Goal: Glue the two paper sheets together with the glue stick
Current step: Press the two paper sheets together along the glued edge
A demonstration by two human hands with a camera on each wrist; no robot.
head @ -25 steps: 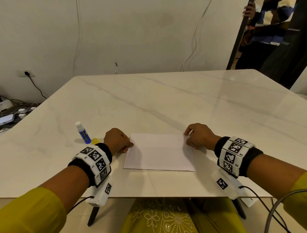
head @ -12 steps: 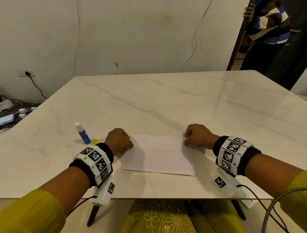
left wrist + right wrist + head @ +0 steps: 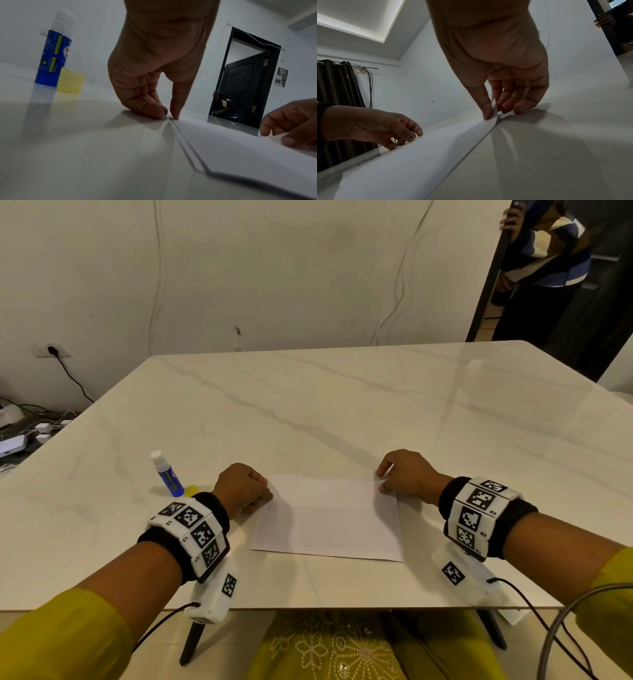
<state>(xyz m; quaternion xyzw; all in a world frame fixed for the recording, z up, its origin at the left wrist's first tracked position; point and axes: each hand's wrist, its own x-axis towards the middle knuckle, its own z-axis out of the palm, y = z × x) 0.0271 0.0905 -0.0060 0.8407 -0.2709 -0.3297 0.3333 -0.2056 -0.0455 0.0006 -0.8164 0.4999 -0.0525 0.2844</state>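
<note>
Two white paper sheets (image 3: 329, 518) lie stacked on the marble table (image 3: 342, 405) near its front edge. In the left wrist view their left edges (image 3: 188, 155) show slightly offset. My left hand (image 3: 245, 491) pinches their far left corner between thumb and fingers (image 3: 169, 115). My right hand (image 3: 404, 474) pinches the far right corner; there the top sheet (image 3: 419, 155) curls up a little between thumb and fingers (image 3: 494, 111). A blue glue stick (image 3: 166, 475) stands upright and uncapped left of my left hand, with its yellow cap (image 3: 191, 489) beside it.
The wall stands behind the table's far edge. Another person (image 3: 548, 251) stands in the dark doorway at the back right. Cables and adapters (image 3: 20, 436) lie on the floor at the left. Wrist cables hang off the front edge.
Both hands stay at the far corners. The sheets have shifted a little and now lie slightly skewed, with the near edge further left.
</note>
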